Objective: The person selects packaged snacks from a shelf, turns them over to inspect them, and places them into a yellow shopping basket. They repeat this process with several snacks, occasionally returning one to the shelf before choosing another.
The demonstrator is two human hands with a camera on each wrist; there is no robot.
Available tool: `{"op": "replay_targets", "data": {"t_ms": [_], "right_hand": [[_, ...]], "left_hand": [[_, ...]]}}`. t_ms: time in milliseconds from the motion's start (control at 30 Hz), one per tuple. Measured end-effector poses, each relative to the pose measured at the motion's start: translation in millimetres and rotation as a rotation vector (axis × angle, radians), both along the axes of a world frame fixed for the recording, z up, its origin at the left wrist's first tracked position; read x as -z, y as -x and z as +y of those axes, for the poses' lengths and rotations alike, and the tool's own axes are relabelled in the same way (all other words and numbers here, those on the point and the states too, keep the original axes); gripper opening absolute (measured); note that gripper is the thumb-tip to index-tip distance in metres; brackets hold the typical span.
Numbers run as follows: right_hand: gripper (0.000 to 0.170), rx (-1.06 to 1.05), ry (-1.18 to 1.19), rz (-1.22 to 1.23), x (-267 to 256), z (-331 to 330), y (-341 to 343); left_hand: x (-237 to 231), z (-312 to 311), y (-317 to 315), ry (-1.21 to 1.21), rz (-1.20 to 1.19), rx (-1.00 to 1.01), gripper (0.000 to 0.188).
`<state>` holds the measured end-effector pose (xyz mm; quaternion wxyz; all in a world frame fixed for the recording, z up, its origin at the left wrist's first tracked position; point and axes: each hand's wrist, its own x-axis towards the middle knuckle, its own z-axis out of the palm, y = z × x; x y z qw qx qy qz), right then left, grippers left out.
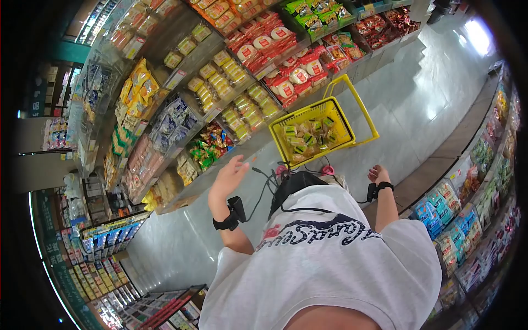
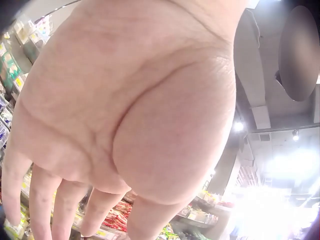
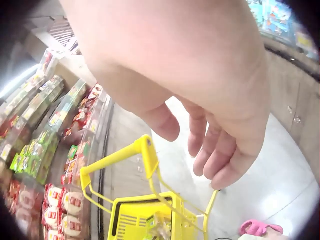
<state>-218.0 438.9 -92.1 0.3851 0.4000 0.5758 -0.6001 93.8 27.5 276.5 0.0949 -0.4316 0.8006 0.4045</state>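
My left hand (image 1: 232, 175) is held out beside the snack shelf, close to a bin of green and red packets (image 1: 208, 148). In the left wrist view its palm (image 2: 120, 115) faces the camera, with fingers extended and nothing in them. To the right, my right hand (image 1: 378, 174) hangs with loosely bent fingers and holds nothing. A yellow shopping basket (image 1: 343, 122) stands on the floor ahead, between the two hands in the head view. Several small clear and yellow-green packets (image 1: 311, 137) lie in it. Its yellow handle (image 3: 112, 161) sticks up below the right hand in the right wrist view.
Tiered shelves on the left carry yellow snack packs (image 1: 234, 74), red bags (image 1: 264, 41) and blue-purple packets (image 1: 175, 122). A low shelf on the right bears blue bags (image 1: 428, 217). Pink shoes (image 1: 327, 170) stand just behind the basket. Grey floor (image 1: 407, 121) runs along the aisle.
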Motion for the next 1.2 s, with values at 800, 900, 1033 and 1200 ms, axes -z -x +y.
{"op": "replay_targets", "data": {"t_ms": [800, 900, 1033, 1200], "right_hand": [[0.034, -0.974, 0.474, 0.733, -366.1, -507.9, 39.9], [0.033, -1.035, 0.476, 0.718, -405.2, -577.7, 25.2], [0.030, -1.034, 0.602, 0.749, -417.2, -654.2, 8.8], [0.028, -1.082, 0.525, 0.773, -425.2, -743.6, 15.7]], "left_hand": [[-64.6, -318.5, 104.0, -0.045, 0.726, 0.035, 0.030], [-49.0, -371.2, 137.7, -0.221, 0.949, -0.133, 0.034], [-35.2, -414.8, 186.3, -0.483, 1.202, -0.442, 0.039], [-19.8, -471.0, 226.7, -0.675, 1.350, -0.616, 0.037]]}}
